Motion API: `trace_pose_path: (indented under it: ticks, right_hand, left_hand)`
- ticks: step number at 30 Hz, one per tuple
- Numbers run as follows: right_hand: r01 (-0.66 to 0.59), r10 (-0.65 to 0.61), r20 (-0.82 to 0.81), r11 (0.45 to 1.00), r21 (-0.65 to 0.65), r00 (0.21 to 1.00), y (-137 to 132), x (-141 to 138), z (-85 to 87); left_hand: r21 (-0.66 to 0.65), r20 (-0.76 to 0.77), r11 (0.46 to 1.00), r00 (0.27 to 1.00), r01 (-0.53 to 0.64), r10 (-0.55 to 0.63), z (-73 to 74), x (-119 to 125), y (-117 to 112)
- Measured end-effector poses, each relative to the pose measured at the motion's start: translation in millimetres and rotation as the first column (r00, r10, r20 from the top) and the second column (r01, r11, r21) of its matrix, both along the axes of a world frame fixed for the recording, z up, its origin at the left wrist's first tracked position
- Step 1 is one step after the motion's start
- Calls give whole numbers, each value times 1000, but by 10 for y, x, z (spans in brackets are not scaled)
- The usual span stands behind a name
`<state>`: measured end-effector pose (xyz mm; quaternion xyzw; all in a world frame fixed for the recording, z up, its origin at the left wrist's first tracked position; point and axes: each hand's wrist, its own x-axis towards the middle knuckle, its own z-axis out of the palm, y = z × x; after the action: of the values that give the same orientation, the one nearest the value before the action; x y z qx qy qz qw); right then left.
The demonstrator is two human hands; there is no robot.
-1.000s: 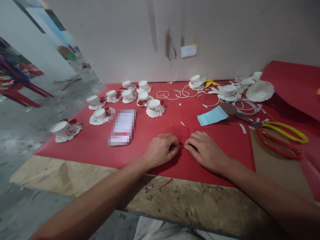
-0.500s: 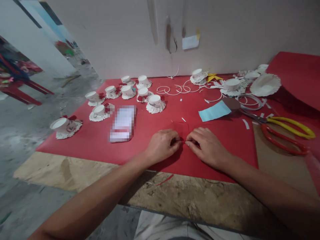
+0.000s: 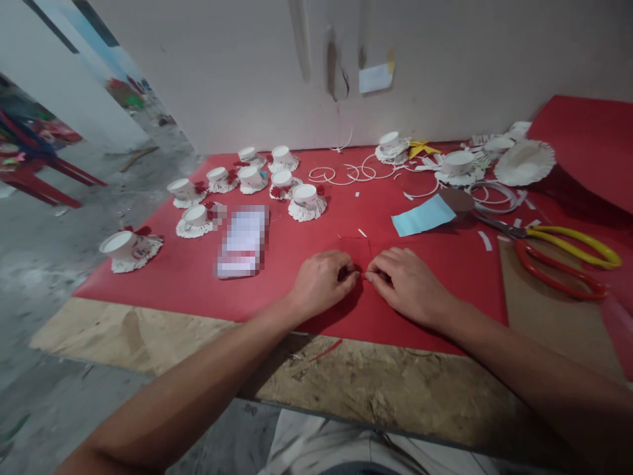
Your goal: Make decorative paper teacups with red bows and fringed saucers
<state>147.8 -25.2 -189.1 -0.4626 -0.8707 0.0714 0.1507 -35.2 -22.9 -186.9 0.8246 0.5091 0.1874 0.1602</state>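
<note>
My left hand (image 3: 322, 280) and my right hand (image 3: 409, 282) meet low over the red sheet (image 3: 277, 300), fingertips almost touching. Each pinches a thin red thread (image 3: 370, 247) between thumb and forefinger. Part of that thread rises in a loose line beyond the fingers; the bit inside the grip is mostly hidden. A small white paper sliver (image 3: 362, 233) lies just beyond my hands. To the left is a pixelated phone-like object (image 3: 243, 241), and to the right a light blue paper piece (image 3: 424, 215).
Several small white paper hats (image 3: 307, 193) with fringed brims stand at the back and left. White rings (image 3: 363, 173) lie behind my hands. Scissors (image 3: 568, 245) with yellow and red handles rest at the right on brown board (image 3: 544, 316). A wall (image 3: 247, 79) closes the back.
Both hands keep their pinch close together, with barely any movement. The whole view has shifted very slightly; the objects on the table stay in place.
</note>
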Motion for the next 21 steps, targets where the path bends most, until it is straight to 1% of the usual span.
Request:
trace_pose_path:
  ticks: [4, 8, 9, 11, 13, 15, 21]
  right_hand:
    - [11, -11, -40, 1000, -1, 999, 11, -6, -12]
    - [31, -34, -150, 999, -19, 988, 19, 18, -40]
    - [17, -19, -173, 1000, -13, 985, 21, 32, -50]
    - [-47, 50, -193, 999, 19, 980, 25, 66, -68]
    - [-121, 131, -184, 991, 64, 974, 29, 101, -80]
    - [-170, 184, -150, 980, 99, 971, 30, 127, -83]
    - [-204, 212, -36, 966, 156, 977, 26, 116, -44]
  left_hand:
    - [5, -1, 1000, 1000, -21, 21, -10, 11, -3]
    - [-20, 26, 1000, 999, -18, 18, -1, 9, -3]
    - [-28, 36, 999, 999, -17, 18, 4, 9, -4]
    - [-37, 49, 999, 999, -19, 21, 11, 9, -5]
    - [-41, 54, 999, 998, -22, 25, 13, 7, -6]
    - [-39, 53, 999, 998, -22, 24, 6, 2, -4]
    - [-9, 67, 999, 997, 38, -38, -21, -26, 12]
